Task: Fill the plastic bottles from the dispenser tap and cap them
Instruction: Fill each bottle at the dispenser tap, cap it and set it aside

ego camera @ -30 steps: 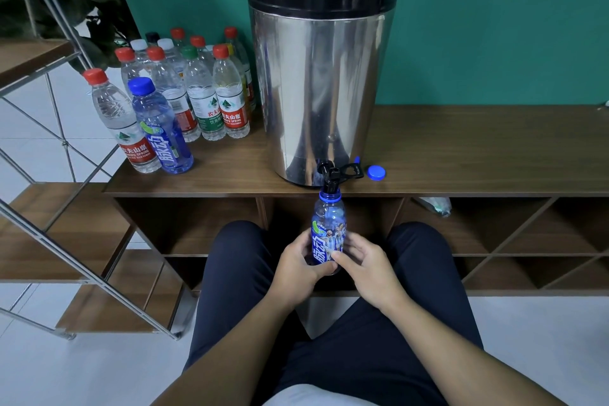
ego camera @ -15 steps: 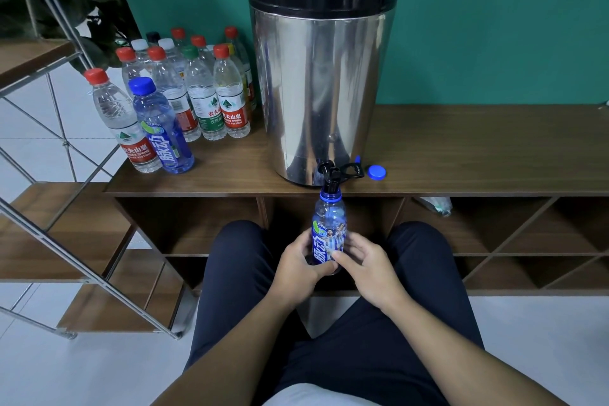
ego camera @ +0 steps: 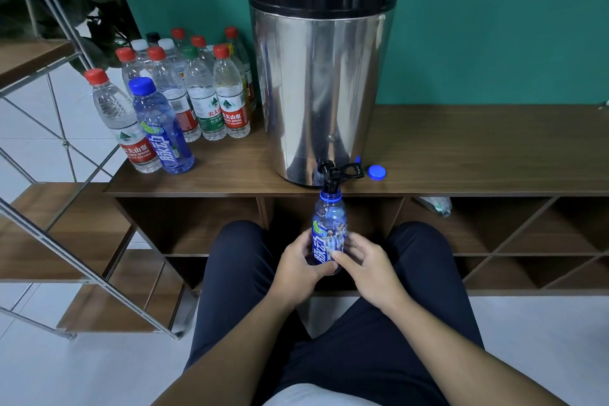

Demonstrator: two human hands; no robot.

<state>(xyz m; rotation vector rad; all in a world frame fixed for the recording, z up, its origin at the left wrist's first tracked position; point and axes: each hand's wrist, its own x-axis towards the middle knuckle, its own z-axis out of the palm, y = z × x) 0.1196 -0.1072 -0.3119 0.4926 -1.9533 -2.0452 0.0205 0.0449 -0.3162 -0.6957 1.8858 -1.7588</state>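
A steel dispenser (ego camera: 321, 82) with a black lid stands on the wooden shelf top (ego camera: 478, 148). Its black tap (ego camera: 333, 175) juts over the front edge. Under the tap I hold an uncapped blue bottle (ego camera: 328, 224) upright, its mouth right at the spout. My left hand (ego camera: 298, 262) grips the bottle's lower left side, and my right hand (ego camera: 362, 262) grips it from the right, thumb on the label. The bottle's blue cap (ego camera: 376, 172) lies on the shelf top just right of the tap.
Several capped bottles (ego camera: 197, 92) stand in a cluster left of the dispenser, with a blue bottle (ego camera: 161, 132) in front. Open cubbies (ego camera: 494, 227) lie under the shelf top; one holds a crumpled bottle (ego camera: 435, 206). A metal-framed stair (ego camera: 66, 208) rises at left.
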